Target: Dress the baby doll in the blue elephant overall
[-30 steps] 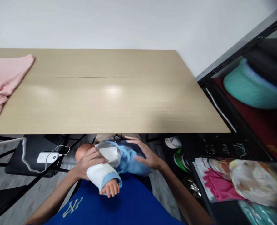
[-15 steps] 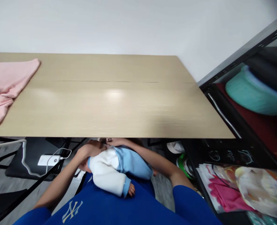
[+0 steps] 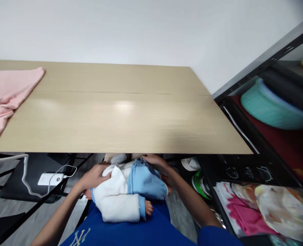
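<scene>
A doll (image 3: pixel 115 205) in a white fleece top with blue cuffs and light blue trousers (image 3: pixel 146 181) lies sideways across my lap. Its small hand (image 3: pixel 148 207) pokes out of the near sleeve, and a foot shows at the right. My left hand (image 3: pixel 98 176) is closed around the doll's upper body, thumb on the white cloth. At the trousers' far side, my right hand (image 3: pixel 153 160) grips the doll near the waist, its fingers partly hidden. The table edge cuts off the view just beyond both hands.
A wooden table (image 3: pixel 115 126) spans the view ahead, a pink cloth (image 3: pixel 15 89) at its left end. A white power bank (image 3: pixel 51 179) with a cable lies on a black chair (image 3: pixel 18 191). To the right are shelving with a teal bowl (image 3: pixel 274 106) and a pink item (image 3: pixel 246 212) in bags.
My hands have moved apart: the left lies on the white top, the right has shifted right along the trousers. The doll's near arm has swung up and right.
</scene>
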Demonstrator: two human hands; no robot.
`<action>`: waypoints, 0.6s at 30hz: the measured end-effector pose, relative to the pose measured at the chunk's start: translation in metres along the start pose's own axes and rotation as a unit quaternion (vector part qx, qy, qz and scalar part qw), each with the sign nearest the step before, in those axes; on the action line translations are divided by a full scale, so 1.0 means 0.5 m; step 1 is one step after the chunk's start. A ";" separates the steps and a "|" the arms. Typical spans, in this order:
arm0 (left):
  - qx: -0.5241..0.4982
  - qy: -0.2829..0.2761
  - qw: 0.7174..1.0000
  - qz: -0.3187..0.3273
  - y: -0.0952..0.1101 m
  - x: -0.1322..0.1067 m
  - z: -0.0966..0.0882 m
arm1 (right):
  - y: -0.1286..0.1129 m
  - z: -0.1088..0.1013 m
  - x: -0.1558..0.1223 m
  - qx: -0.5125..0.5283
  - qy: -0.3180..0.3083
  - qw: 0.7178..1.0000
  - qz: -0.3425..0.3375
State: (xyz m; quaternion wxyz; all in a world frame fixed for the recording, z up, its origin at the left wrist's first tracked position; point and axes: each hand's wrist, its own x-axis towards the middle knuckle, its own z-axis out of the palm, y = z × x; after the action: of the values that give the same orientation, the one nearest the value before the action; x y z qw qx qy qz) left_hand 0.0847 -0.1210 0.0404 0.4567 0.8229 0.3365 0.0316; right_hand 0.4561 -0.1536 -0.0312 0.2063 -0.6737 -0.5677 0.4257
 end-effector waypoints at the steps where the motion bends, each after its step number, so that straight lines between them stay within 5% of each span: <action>1: -0.003 0.003 1.000 -0.011 -0.005 -0.001 0.003 | 0.012 -0.003 -0.024 -0.008 -0.001 1.000 0.018; 8: -0.008 0.018 0.999 -0.049 -0.024 0.009 0.015 | 0.072 0.010 -0.251 -0.128 0.141 0.976 0.109; 11: -0.005 0.027 0.998 -0.053 -0.025 0.014 0.014 | 0.090 0.021 -0.333 -0.169 0.100 0.957 0.211; 14: -0.007 0.036 0.998 -0.053 -0.024 0.017 0.012 | 0.088 0.042 -0.355 -0.148 0.054 0.956 0.248; 18: 0.000 0.025 0.997 -0.078 -0.018 0.019 0.007 | 0.081 0.063 -0.315 -0.120 0.092 0.955 0.256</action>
State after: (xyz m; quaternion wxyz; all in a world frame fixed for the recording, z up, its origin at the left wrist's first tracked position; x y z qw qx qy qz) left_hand 0.0885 -0.1150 0.0291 0.4494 0.7931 0.4108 0.0166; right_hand 0.4556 -0.3192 -0.0261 0.0598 -0.8524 -0.4018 0.3291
